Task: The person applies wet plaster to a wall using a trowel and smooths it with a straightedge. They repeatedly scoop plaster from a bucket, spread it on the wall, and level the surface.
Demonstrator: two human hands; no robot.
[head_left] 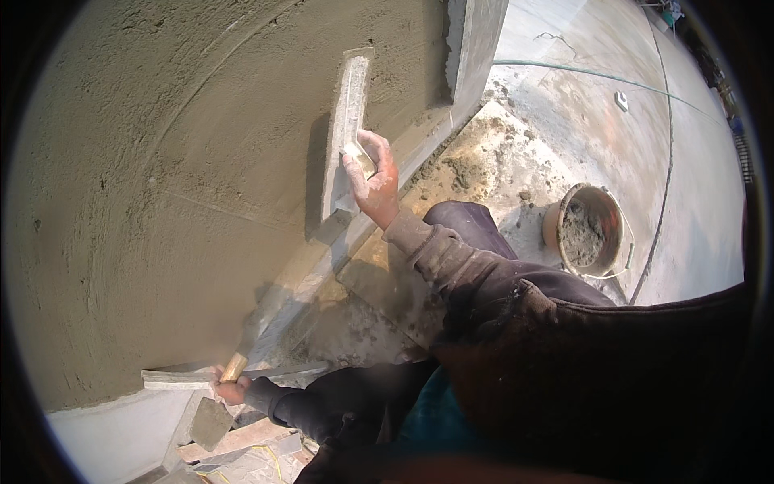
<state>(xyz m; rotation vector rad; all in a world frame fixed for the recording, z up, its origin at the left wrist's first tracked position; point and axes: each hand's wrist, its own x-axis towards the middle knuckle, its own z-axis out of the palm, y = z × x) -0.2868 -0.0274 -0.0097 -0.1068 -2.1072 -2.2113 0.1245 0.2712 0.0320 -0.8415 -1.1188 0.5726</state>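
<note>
Right hand (375,179): long float (348,121) gripped, held right up by the plastered wall (161,202), contact can't be told tbh | left hand (232,390): wooden handle (235,367) gripped, near the wall's lower edge | mortar bucket (555,230): parked well off to the wall's right

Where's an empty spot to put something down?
Pale floor right of the bucket, past the dark seam, looks bare. So does the patch between bucket and green hose, beside one small white thing. Grey crumbs crowd the ground left of the bucket; boards and a grey block crowd below the left hand.
</note>
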